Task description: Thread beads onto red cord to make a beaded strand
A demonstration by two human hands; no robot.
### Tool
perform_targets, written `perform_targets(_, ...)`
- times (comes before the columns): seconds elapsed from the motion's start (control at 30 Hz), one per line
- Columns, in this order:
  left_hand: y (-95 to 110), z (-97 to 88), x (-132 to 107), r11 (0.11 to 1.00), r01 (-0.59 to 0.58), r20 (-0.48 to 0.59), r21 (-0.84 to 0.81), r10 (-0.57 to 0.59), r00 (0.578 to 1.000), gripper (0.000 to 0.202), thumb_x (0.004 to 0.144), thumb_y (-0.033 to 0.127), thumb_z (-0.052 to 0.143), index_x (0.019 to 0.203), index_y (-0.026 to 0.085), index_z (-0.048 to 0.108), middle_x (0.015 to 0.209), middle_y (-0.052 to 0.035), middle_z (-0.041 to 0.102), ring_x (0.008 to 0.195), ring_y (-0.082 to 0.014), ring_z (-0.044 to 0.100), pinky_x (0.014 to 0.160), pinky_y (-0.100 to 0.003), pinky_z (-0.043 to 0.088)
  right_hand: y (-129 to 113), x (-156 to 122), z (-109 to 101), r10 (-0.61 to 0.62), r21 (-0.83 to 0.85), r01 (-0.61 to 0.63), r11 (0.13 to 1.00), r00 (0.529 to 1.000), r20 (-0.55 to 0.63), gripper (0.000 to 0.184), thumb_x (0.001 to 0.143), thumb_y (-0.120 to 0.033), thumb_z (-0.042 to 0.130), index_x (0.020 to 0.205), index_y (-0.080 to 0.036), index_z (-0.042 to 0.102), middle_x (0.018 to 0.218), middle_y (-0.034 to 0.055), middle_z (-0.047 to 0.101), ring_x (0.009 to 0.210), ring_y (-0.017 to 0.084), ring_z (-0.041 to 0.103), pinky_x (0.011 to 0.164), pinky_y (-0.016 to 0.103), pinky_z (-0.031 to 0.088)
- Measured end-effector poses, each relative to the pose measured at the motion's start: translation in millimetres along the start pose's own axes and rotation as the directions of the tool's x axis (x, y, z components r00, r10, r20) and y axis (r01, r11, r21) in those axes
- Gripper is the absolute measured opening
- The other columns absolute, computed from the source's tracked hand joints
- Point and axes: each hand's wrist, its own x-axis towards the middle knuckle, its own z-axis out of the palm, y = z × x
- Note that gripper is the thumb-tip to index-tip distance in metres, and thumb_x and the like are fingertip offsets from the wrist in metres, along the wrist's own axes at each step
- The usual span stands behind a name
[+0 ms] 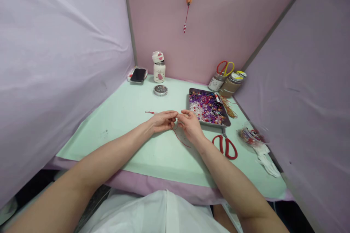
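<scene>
Over the middle of the table my left hand (165,119) and my right hand (189,123) meet at the fingertips. Both are pinched on a thin red cord (180,141), whose loose end trails down toward the right onto the table. A small looped red cord end (149,112) sticks out to the left, behind my left hand. Whether it belongs to the same cord is hidden by that hand. Any bead between the fingertips is too small to make out. Just right of my right hand stands a dark tray (229,123) of purple, clear, red and dark beads.
Red-handled scissors (224,147) lie below the tray. At right are a clear bowl of beads (250,136) and white cloth (266,162). Behind stand a tin with scissors (217,81), a jar (232,84), a bottle (159,71), a round case (160,90) and a phone (138,75).
</scene>
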Motion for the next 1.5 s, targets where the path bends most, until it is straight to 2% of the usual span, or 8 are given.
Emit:
perform_targets(0.33,-4.0,1.0,1.6,0.996,-0.085,-0.051,0.009,0.085,0.995,0.015,0.066,0.012,0.075,0.076,0.012,0.063,0.065,0.0006,0.054,0.058,-0.0054,0.050,0.051,-0.016,0.037,-2.0,0.0,-0.4,0.014,0.018,-0.014,1.000,1.000,-0.018,0.041,0.058,-0.021,0.075,0.088,-0.021,0.047,0.066,-0.0049,0.057,0.059,0.010,0.051,0.048,0.020,0.034)
perform_targets(0.6,-6.6,1.9,1.9,0.996,-0.087,-0.042,0.024,0.088,0.995,0.016,0.066,0.013,0.075,0.075,0.011,0.063,0.065,0.0007,0.054,0.058,-0.0051,0.049,0.050,-0.016,0.038,-1.1,1.2,-2.3,-0.015,0.006,0.015,1.000,1.000,-0.015,0.042,0.057,-0.024,0.076,0.087,-0.022,0.047,0.069,-0.0042,0.058,0.060,0.011,0.053,0.047,0.021,0.036)
perform_targets(0.9,-2.7,4.3,0.4,0.994,-0.102,-0.049,-0.025,0.101,0.994,0.005,0.073,0.008,0.068,0.075,0.009,0.063,0.067,-0.0018,0.056,0.058,-0.0045,0.050,0.050,-0.013,0.042,-1.7,3.1,-8.6,-0.148,-0.247,0.150,0.957,0.989,0.024,0.029,0.070,-0.036,0.065,0.090,-0.021,0.050,0.083,0.0019,0.064,0.067,0.014,0.057,0.049,0.023,0.042)
perform_targets(1.0,-1.7,3.8,0.9,0.995,-0.091,-0.061,-0.032,0.089,0.994,0.005,0.073,0.007,0.068,0.076,0.009,0.064,0.067,-0.0019,0.057,0.059,-0.0043,0.051,0.052,-0.013,0.044,-14.3,1.2,-20.0,-0.318,-0.462,0.299,0.835,0.947,0.038,0.024,0.073,-0.038,0.060,0.088,-0.021,0.054,0.082,0.0022,0.062,0.064,0.014,0.055,0.053,0.025,0.042)
perform_targets(1.1,-0.6,3.2,1.7,0.996,-0.082,-0.077,-0.046,0.078,0.994,0.004,0.073,0.007,0.067,0.075,0.009,0.064,0.068,-0.0023,0.058,0.059,-0.0040,0.052,0.054,-0.013,0.045,-32.0,-2.7,-36.7,-0.447,-0.716,0.402,0.571,0.883,0.140,0.015,0.075,-0.034,0.058,0.083,-0.021,0.060,0.075,0.0023,0.062,0.064,0.015,0.052,0.063,0.030,0.041)
perform_targets(1.2,0.8,2.3,2.3,0.995,-0.073,-0.088,-0.063,0.067,0.994,0.003,0.074,0.007,0.066,0.074,0.009,0.064,0.068,-0.0023,0.058,0.058,-0.0039,0.052,0.053,-0.012,0.046,-39.6,-3.6,-47.7,-0.405,-0.840,0.431,0.330,0.868,0.286,0.009,0.077,-0.026,0.055,0.076,-0.022,0.063,0.071,0.0025,0.063,0.065,0.017,0.052,0.069,0.033,0.040)
perform_targets(1.3,2.3,1.0,2.7,0.993,-0.082,-0.077,-0.081,0.076,0.994,0.003,0.075,0.006,0.065,0.074,0.009,0.064,0.068,-0.0019,0.058,0.058,-0.0037,0.052,0.053,-0.012,0.046,-28.5,1.7,-45.7,-0.320,-0.885,0.440,0.153,0.869,0.376,0.012,0.078,-0.019,0.053,0.079,-0.021,0.065,0.078,0.0054,0.065,0.075,0.020,0.056,0.073,0.033,0.039)
perform_targets(1.5,4.7,-0.1,2.0,0.990,-0.095,-0.061,-0.106,0.089,0.994,0.004,0.077,0.006,0.063,0.074,0.008,0.063,0.068,-0.0020,0.058,0.058,-0.0034,0.053,0.054,-0.012,0.047,5.2,15.7,-27.1,-0.204,-0.912,0.409,-0.037,0.890,0.408,0.018,0.082,-0.015,0.051,0.093,-0.018,0.064,0.087,0.0102,0.062,0.080,0.021,0.056,0.072,0.030,0.036)
